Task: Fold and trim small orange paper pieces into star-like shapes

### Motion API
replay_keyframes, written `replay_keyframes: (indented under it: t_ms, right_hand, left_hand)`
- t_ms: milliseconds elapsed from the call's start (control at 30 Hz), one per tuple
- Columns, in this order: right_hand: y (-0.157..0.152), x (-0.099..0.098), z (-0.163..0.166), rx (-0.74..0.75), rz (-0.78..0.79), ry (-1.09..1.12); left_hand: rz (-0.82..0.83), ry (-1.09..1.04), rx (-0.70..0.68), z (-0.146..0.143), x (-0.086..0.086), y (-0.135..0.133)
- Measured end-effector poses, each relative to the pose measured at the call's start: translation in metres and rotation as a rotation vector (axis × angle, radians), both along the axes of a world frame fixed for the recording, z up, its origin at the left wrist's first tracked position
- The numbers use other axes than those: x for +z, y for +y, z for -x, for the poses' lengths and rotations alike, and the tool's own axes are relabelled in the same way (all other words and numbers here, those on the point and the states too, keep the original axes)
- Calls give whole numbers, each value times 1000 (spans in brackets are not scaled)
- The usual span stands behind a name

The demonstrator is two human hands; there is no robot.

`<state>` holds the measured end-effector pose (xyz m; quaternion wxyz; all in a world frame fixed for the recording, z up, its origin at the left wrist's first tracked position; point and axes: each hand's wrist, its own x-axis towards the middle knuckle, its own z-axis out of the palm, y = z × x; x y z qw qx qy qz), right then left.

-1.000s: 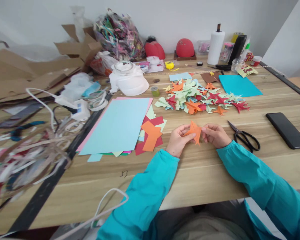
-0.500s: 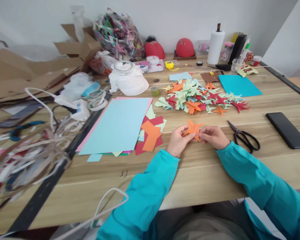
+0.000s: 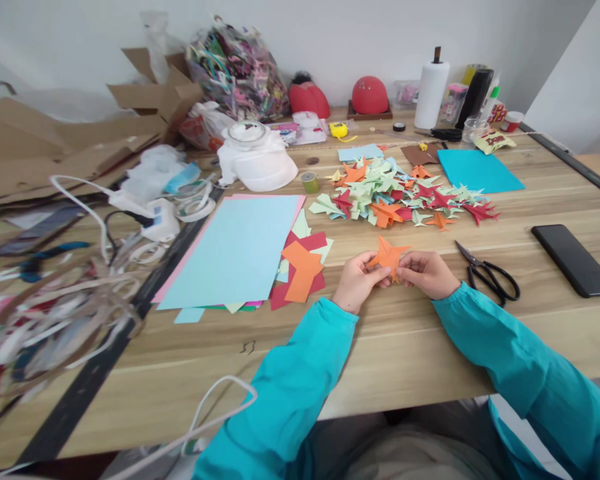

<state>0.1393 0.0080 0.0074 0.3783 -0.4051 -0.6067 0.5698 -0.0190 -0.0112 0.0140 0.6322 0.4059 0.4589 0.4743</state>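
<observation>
Orange paper star, in both hands, illegible scrawl on table

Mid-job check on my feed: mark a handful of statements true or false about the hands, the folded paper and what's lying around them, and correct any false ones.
1. The left hand and right hand both hold the orange star. True.
2. The scissors lie between the two hands. False: they lie to the right of the right hand.
3. The phone lies right of the scissors. True.
4. The large top sheet is red. False: it is light blue.
5. The pile of folded paper lies beyond the hands. True.
</observation>
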Motion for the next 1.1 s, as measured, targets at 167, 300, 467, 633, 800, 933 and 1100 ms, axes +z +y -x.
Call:
replay_keyframes:
  t_ms: [167, 300, 467, 633, 800, 933, 1100]
  right_hand:
    - [-1, 2, 0, 24, -59, -28]
    - [-1, -1, 0, 25, -91, -48]
    - [-1, -5, 0, -34, -152, -34]
    - [-3, -6, -2, -60, -376, -147]
    - [-5, -5, -1, 40, -543, -224]
    - [-4, -2, -1, 26, -559, -214]
    - [-2, -3, -1, -24, -460, -136]
  left_hand:
    - [76, -127, -42, 2, 3, 0]
    - [86, -174, -82, 4, 4, 0]
    - [121, -152, -52, 3, 5, 0]
    - [100, -140, 19, 0, 1, 0]
    - [90, -134, 13, -1, 0, -1]
    - [85, -144, 0, -2, 2, -2]
    - [49, -220, 91, -2, 5, -1]
